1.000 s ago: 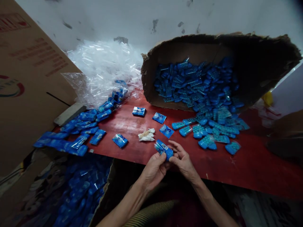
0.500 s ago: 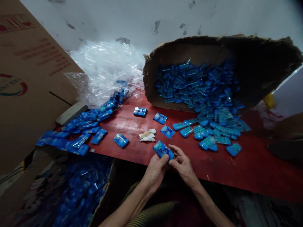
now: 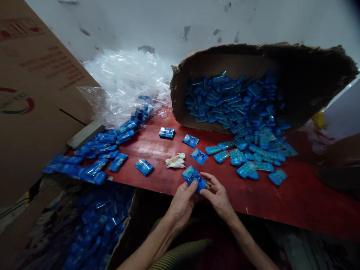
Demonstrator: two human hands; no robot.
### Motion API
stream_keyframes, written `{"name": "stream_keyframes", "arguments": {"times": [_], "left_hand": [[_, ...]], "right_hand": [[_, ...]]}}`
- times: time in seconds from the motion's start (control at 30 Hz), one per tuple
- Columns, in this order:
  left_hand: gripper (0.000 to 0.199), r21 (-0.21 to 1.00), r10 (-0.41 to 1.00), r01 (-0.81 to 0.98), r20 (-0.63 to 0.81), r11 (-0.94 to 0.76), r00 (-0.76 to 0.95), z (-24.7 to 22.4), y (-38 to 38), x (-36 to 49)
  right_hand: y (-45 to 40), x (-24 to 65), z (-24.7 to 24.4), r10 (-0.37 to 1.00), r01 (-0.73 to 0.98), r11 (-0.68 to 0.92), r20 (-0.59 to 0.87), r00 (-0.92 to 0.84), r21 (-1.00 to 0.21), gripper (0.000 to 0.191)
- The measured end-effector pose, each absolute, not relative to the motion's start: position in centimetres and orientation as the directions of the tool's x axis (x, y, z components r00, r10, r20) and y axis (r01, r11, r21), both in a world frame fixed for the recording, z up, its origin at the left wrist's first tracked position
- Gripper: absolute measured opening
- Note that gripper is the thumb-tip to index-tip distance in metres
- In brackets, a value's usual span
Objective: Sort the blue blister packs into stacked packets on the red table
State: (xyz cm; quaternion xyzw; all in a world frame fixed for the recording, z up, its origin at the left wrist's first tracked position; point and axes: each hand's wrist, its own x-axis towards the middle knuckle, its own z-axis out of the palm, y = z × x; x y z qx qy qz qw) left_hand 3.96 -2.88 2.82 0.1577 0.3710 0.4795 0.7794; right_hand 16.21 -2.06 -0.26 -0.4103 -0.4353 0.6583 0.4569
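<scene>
Between my hands, over the table's front edge, is a blue printed packet (image 3: 192, 177). My left hand (image 3: 182, 198) is closed on its lower left part, thumb on top. My right hand (image 3: 216, 193) pinches its right end, with the index finger raised behind. Just beyond lie a flat blue card (image 3: 199, 156) and another blue card (image 3: 190, 140). A small stack of blue cards (image 3: 167, 132) sits farther back. To the left are a crumpled whitish scrap (image 3: 176, 160) and a single blue packet (image 3: 144, 167).
A torn-edged carton (image 3: 180, 101) on its side spills bead-filled blue packs (image 3: 247, 170) onto the red table (image 3: 225, 195). Clear plastic sleeves (image 3: 132, 75) heap at the back left. Finished-looking blue packets (image 3: 95, 167) pile at left, beside a big cardboard box (image 3: 42, 93). More blue packets (image 3: 95, 225) fill a container below.
My left thumb has shifted slightly on the packet, and the packet's printed face shows more fully. Both hands stay in nearly the same place.
</scene>
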Motion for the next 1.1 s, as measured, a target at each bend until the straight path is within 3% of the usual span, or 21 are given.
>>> {"name": "stream_keyframes", "arguments": {"times": [0.13,0.27,0.33,0.4,0.47,0.53,0.6,0.67,0.77,0.83,0.87,0.93,0.97,1.1], "left_hand": [[0.022,0.575,0.856,-0.649,-0.445,0.498,0.263,2.8,-3.2,4.1],[0.021,0.555,0.847,-0.669,-0.481,0.494,0.226,3.4,-3.7,2.2],[0.020,0.566,0.853,-0.710,-0.512,0.419,0.096,3.8,-4.0,-0.4],[0.022,0.609,0.839,-0.756,-0.522,0.239,-0.154,4.2,-4.5,-3.8],[0.029,0.680,0.743,-0.730,-0.521,0.064,-0.420,4.2,-5.2,-7.2],[0.028,0.739,0.600,-0.670,-0.565,0.063,-0.566,3.8,-6.1,-9.6],[0.018,0.748,0.523,-0.645,-0.618,0.159,-0.587,3.1,-6.9,-10.4],[0.013,0.743,0.568,-0.614,-0.636,0.267,-0.523,2.3,-7.4,-9.5],[0.024,0.876,0.724,-0.345,-0.476,0.337,-0.499,1.5,-6.6,-6.6],[0.031,0.969,0.836,0.041,-0.189,0.244,-0.516,1.2,-5.1,-4.8],[0.034,0.958,0.880,0.239,-0.029,0.160,-0.474,1.0,-4.1,-4.2],[0.042,0.844,0.928,0.537,0.207,-0.009,-0.310,0.3,-2.0,-3.4],[0.045,0.769,0.942,0.636,0.257,-0.064,-0.215,-0.2,-1.0,-3.2],[0.037,0.527,0.981,0.843,0.192,-0.109,0.006,-2.4,1.8,-3.0]], "right_hand": [[-2.2,16.1,0.1,0.956,-0.207,-0.216,-0.163,-0.245,-0.954,0.049],[-1.6,16.0,0.8,0.912,-0.115,-0.200,-0.142,-0.384,-0.973,0.047],[-0.5,15.7,0.9,0.907,-0.003,-0.113,-0.101,-0.409,-0.994,0.039],[1.2,14.8,0.9,0.920,0.141,0.051,-0.008,-0.392,-0.989,0.032],[3.1,13.5,0.9,0.913,0.292,0.236,0.109,-0.392,-0.927,0.032],[5.0,11.8,0.8,0.891,0.463,0.370,0.166,-0.423,-0.805,0.033],[6.5,10.3,0.5,0.883,0.642,0.422,0.132,-0.450,-0.639,0.033],[7.3,9.1,-0.1,0.887,0.746,0.426,0.074,-0.456,-0.512,0.028],[7.6,8.4,-1.2,0.883,0.769,0.435,0.057,-0.465,-0.469,0.017],[7.5,8.4,-1.8,0.876,0.766,0.452,0.064,-0.479,-0.457,0.015],[7.3,8.4,-2.0,0.871,0.762,0.462,0.069,-0.487,-0.453,0.016],[7.0,8.6,-2.1,0.859,0.750,0.483,0.078,-0.506,-0.452,0.018],[6.9,8.7,-2.1,0.851,0.741,0.495,0.081,-0.519,-0.454,0.018],[6.6,10.1,-1.4,0.818,0.701,0.541,0.096,-0.567,-0.465,0.016]]}}
